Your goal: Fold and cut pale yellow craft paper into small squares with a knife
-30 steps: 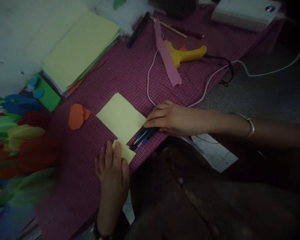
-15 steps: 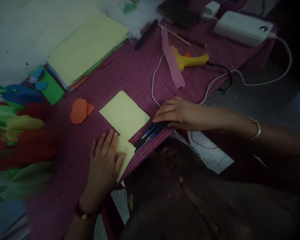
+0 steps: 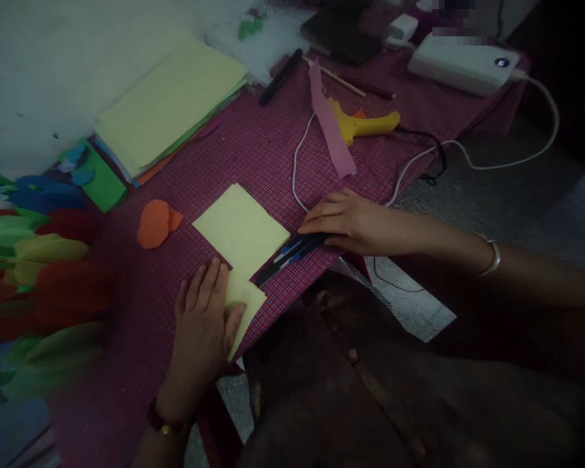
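My left hand [image 3: 202, 312] lies flat with its fingers stretched out, pressing on a small pale-yellow paper piece [image 3: 246, 300] near the table's front edge. Touching that piece is a larger pale-yellow paper square [image 3: 241, 227], just beyond it. To the right, my right hand [image 3: 344, 221] is closed over the near end of a long dark tool [image 3: 277, 263]. Blue and white parts show along it; its exact kind is unclear in the dim light. The tool's far end points left, beside the yellow papers. My fingers partly hide its grip.
Orange paper cutouts [image 3: 156, 224] lie left of the square. Behind is a stack of coloured sheets [image 3: 175, 104]. A yellow glue gun [image 3: 370, 123], a pink paper strip [image 3: 331, 123], a marker [image 3: 280, 77] and a corded white power bank [image 3: 463, 62] occupy the right side. Paper flowers [image 3: 43, 260] stand left.
The dark tool has turned slightly, its far end shifting up and left. Both hands stay nearly in place; the whole view has shifted a little.
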### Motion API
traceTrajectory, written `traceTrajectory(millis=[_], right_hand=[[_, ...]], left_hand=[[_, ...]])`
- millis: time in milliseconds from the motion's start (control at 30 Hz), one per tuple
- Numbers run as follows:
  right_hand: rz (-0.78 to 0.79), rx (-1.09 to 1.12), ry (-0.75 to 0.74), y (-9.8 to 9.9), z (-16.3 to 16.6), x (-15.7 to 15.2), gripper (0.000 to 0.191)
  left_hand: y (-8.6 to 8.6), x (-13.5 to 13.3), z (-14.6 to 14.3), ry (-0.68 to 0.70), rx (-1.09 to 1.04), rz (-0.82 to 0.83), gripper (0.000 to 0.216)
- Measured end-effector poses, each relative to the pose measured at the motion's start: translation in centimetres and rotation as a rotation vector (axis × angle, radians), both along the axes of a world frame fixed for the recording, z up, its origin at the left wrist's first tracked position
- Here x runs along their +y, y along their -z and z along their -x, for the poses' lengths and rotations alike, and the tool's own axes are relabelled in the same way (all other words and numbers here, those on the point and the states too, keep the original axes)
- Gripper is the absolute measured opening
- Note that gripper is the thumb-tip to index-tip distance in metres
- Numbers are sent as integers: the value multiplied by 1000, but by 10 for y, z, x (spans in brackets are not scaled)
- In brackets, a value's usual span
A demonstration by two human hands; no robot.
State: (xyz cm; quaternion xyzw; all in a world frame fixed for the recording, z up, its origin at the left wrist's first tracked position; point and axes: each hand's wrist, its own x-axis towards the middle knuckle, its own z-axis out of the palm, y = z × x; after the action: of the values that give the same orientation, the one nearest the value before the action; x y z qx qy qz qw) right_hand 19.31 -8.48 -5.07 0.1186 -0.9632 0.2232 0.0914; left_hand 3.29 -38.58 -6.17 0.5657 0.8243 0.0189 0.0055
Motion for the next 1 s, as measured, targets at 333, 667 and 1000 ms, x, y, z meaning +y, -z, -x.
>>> traceTrajectory(millis=[333,667,1000], right_hand=[[6,6,-19,-1,1,-6,37],[2,-38,-66,-5,6,-17,39],[58,-56,-151,-5,15,-26,38]], left_hand=[[-1,0,0,-12,-19,-6,63],[-1,2,-1,-22,-33,-9,62],[-6,0,-1,25,-5,42,45]])
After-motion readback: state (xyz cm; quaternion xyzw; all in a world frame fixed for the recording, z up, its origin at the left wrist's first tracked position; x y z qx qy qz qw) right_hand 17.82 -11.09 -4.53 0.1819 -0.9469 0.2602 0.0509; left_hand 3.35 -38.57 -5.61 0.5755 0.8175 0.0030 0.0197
